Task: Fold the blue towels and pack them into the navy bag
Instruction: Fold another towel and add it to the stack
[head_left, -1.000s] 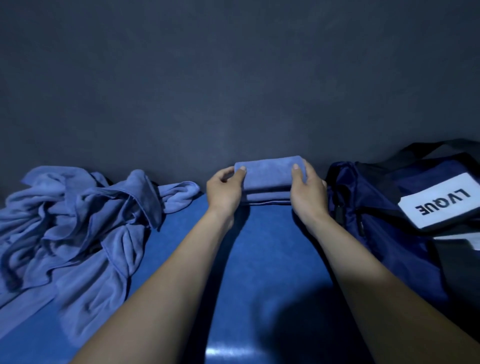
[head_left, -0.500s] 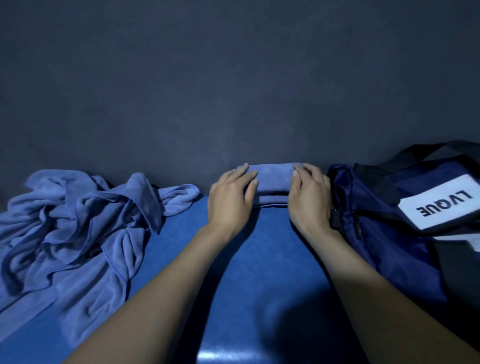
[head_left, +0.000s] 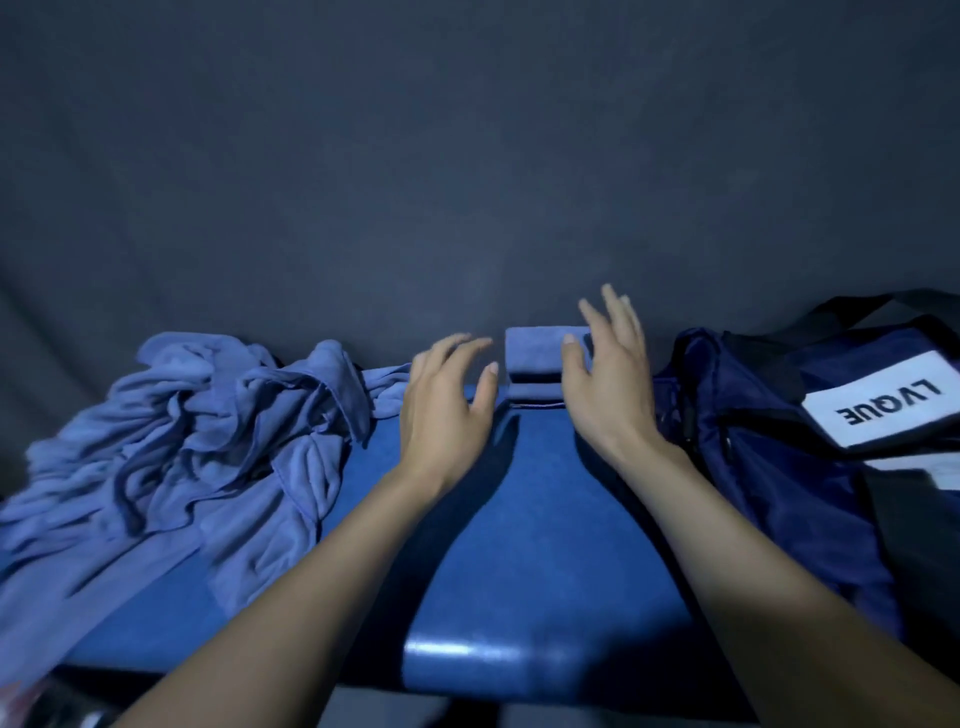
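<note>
A folded blue towel (head_left: 535, 358) lies just left of the navy bag (head_left: 769, 447), flanked by an open left hand (head_left: 447, 400) and right hand (head_left: 608, 384), neither gripping; lifting it from both ends should keep the folds intact.

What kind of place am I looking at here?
Probably a staged work setup rather than a lived-in room: a plain dark backdrop behind a bare blue table, with only a heap of blue towels, one folded towel and a navy bag.
</note>
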